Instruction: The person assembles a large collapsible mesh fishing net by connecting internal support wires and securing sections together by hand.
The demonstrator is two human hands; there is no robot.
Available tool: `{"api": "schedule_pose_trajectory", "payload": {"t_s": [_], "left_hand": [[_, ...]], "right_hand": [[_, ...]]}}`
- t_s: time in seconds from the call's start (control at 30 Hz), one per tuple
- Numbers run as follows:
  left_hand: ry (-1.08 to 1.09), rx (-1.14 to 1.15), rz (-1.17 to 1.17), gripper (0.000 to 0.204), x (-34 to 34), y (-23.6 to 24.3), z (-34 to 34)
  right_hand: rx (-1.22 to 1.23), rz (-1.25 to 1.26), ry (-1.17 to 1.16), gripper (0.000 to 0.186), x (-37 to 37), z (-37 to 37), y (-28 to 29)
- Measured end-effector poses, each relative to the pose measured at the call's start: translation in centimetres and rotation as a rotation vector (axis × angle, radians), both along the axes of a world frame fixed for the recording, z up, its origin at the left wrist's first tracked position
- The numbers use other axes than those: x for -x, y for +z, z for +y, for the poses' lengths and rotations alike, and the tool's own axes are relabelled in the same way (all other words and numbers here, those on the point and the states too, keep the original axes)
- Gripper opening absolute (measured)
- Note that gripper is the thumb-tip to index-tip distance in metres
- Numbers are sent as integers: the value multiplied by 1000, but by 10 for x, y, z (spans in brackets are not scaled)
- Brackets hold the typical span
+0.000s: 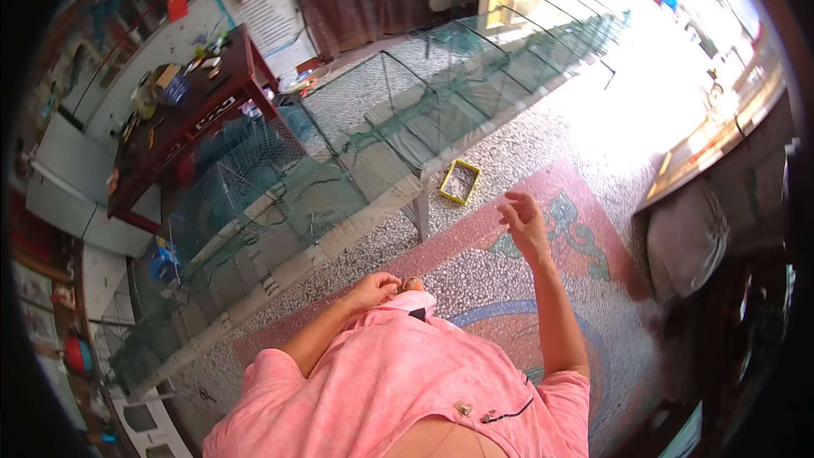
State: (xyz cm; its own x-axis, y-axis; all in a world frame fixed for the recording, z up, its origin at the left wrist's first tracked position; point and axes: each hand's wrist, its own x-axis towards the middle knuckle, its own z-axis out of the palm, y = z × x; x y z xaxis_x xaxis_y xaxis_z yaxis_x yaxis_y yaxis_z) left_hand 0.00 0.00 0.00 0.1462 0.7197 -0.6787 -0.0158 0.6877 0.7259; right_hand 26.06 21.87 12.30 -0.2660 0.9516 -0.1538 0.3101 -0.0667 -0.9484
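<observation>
A long green mesh net cage with dark square wire frames stretches in front of me, from the lower left to the far right, along a narrow raised support. My left hand is low at my front, near the net's close edge. Its fingers are curled together, and anything they hold is hidden. My right hand is raised over the floor, off to the right of the net. Its fingers are loosely bent and apart, with nothing visible between them. A small yellow rectangular basket with pale contents sits between that hand and the net.
Beyond the net at left stands a dark red desk cluttered with boxes and small items. A grey leg props the net's support. Right of me lies a stuffed grey sack. The speckled floor carries a coloured pattern.
</observation>
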Motion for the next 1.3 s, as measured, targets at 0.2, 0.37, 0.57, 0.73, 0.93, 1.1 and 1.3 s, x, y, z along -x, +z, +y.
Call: {"api": "schedule_pose_trajectory", "payload": {"t_s": [0.2, 0.37, 0.57, 0.73, 0.93, 1.1, 1.3], "left_hand": [[174, -237, 101, 22, 117, 83, 75], [336, -345, 22, 28, 114, 127, 114], [619, -566, -41, 29, 97, 186, 167], [799, -756, 141, 25, 87, 212, 234], [1033, -832, 184, 21, 107, 214, 318], [1175, -811, 294, 22, 130, 209, 367], [1095, -928, 444, 24, 135, 205, 429]], "right_hand": [[-406, 82, 218, 28, 175, 141, 48], [-665, -25, 327, 28, 235, 243, 89], [-1049, -421, 835, 26, 288, 333, 93], [-1203, -411, 1102, 15, 302, 376, 97], [-1200, 51, 1192, 14, 309, 397, 125], [-568, 587, 1228, 11, 314, 392, 169], [-377, 823, 1238, 21, 333, 381, 199]]}}
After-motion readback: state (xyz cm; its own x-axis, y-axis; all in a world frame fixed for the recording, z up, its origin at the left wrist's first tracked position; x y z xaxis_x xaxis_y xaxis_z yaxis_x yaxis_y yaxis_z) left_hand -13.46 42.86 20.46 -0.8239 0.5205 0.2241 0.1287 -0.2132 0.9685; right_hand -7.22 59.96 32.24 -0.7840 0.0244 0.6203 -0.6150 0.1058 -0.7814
